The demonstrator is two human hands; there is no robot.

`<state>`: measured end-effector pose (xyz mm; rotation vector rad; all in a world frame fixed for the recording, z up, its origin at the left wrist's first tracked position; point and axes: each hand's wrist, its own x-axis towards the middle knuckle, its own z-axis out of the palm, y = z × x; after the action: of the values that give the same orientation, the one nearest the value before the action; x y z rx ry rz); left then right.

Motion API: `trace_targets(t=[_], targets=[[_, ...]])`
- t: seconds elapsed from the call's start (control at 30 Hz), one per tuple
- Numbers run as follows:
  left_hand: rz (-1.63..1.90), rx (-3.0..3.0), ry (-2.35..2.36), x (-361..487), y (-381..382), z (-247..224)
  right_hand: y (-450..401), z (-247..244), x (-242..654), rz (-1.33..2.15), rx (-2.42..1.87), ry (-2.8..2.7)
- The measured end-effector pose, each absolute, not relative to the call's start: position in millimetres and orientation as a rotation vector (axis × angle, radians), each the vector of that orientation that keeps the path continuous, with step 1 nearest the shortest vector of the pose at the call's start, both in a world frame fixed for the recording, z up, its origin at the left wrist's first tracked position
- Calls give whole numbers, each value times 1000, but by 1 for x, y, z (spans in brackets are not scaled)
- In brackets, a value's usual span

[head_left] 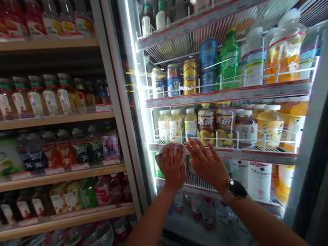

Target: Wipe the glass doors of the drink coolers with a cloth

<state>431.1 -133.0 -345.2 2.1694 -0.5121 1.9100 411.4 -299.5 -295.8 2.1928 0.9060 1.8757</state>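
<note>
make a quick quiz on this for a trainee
1. Which hand holds the white cloth?
2. True or false: the watch is on the left wrist.
3. The gold can stands: a) behind the glass door, b) on a wooden shelf, c) in a hand.

Key: 1. the left hand; 2. false, it is on the right wrist; 3. a

"What's on the wooden shelf [43,122] to your left?"

"Plastic bottles [49,96] stand there in rows, labels facing you."

"And the wire cooler shelf [228,94]?"

"Cans [190,76] and a green bottle [229,59] stand upright along it, behind a low wire rail."
</note>
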Motion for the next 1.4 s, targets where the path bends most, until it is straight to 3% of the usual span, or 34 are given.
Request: trace_targets(t=[0.17,0.27,0.5,0.6,0.7,0.93,1.03,1.17,1.3,1.4], targets=[[1938,2229,-548,425,-126,-399,-300,-296,412,1876,2214,912],[1903,2250,-621,421,-122,-404,-300,-296,412,1880,2218,916],[1925,2121,-471,433,-143,-286,-301,-296,413,1863,2217,935],[1951,2078,-459,437,-150,-262,-300,-297,413,1855,2217,935],[1960,2097,-493,436,-148,-280,-300,-297,414,1882,2209,928],[1947,2209,-568,425,-124,-374,-299,-297,414,1905,2228,940],[1946,2258,-699,422,-110,-388,-299,-297,413,1883,2237,943],[1934,2307,-790,427,-96,-345,-300,-297,412,1857,2258,940],[1989,2200,-548,438,-93,-278,-300,-299,412,1850,2255,936],[1988,2161,-472,443,-95,-267,-300,-299,412,1857,2255,933]])
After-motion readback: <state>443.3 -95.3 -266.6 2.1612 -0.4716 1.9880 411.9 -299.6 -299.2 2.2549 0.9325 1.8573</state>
